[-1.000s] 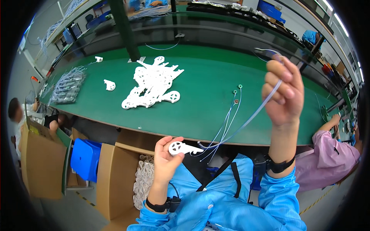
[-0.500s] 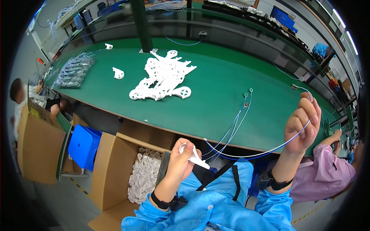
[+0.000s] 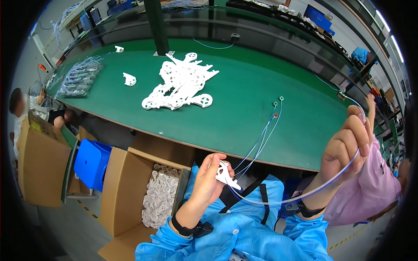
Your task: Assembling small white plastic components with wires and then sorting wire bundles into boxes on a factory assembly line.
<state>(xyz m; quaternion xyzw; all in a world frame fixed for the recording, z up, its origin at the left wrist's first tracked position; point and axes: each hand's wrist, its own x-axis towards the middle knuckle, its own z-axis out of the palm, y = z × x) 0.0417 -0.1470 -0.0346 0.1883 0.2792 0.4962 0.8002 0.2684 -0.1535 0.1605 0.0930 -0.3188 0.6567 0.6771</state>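
Observation:
My left hand (image 3: 205, 182) is closed around a white plastic part (image 3: 225, 175) with a round, cut-out end, held just off the bench's front edge. Raised at the right, my right hand (image 3: 347, 145) pinches a blue and white cable (image 3: 287, 201). One end of that cable stands above the fingers with a small connector piece (image 3: 342, 93); the rest sags across to the white part. Whether it is fixed there, I cannot make out. Several thin wires with small round ends (image 3: 276, 115) lie on the green bench (image 3: 244, 126) and hang over its edge near my left hand.
A heap of white parts (image 3: 178, 85) and a single white part (image 3: 129, 79) lie on the bench, left of centre. Bundled wires (image 3: 80, 78) are at the far left. Below stand an open carton (image 3: 116, 195) of white parts and a blue stool (image 3: 92, 165). A person in pink (image 3: 370, 191) sits close on the right.
The white part has turned in my left hand, showing its cut-out face. My right hand has moved slightly right and nearer, bringing the cable with it. The whole view has shifted a little.

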